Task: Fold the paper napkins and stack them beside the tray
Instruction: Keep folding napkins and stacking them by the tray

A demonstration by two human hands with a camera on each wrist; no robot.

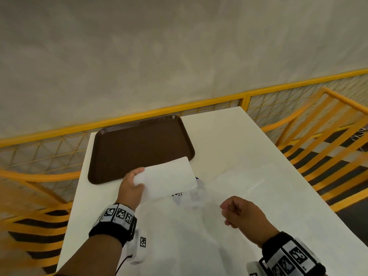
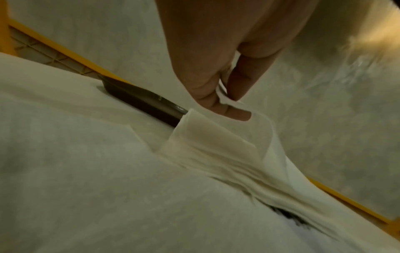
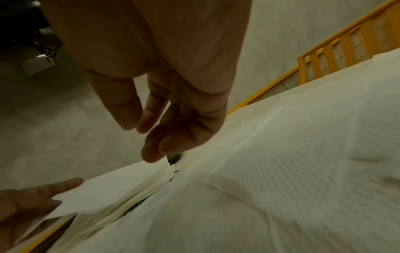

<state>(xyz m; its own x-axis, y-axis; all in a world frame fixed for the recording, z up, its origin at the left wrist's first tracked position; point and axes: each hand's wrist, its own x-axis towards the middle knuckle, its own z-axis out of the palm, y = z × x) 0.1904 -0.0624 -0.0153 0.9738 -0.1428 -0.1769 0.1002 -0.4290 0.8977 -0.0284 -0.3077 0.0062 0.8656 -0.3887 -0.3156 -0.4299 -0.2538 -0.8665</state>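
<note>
A brown tray [image 1: 139,148] lies at the far left of the white table [image 1: 219,132]. My left hand [image 1: 137,179] pinches the left edge of a white paper napkin [image 1: 169,176] between thumb and fingers, lifted just over the tray's near right corner. In the left wrist view the left hand [image 2: 226,101] holds the napkin [image 2: 216,137] above a stack of napkins [image 2: 249,176], with the tray [image 2: 140,97] behind. My right hand [image 1: 229,213] hovers to the right with loosely curled fingers and holds nothing. The right wrist view shows the right hand [image 3: 151,137] just above the stack [image 3: 147,190].
A napkin lies spread flat [image 1: 249,180] on the table right of the stack, with embossed paper [image 3: 303,145] under my right wrist. A yellow mesh railing [image 1: 219,100] runs behind the table. Yellow slatted frames [image 1: 318,136] stand to the right and left.
</note>
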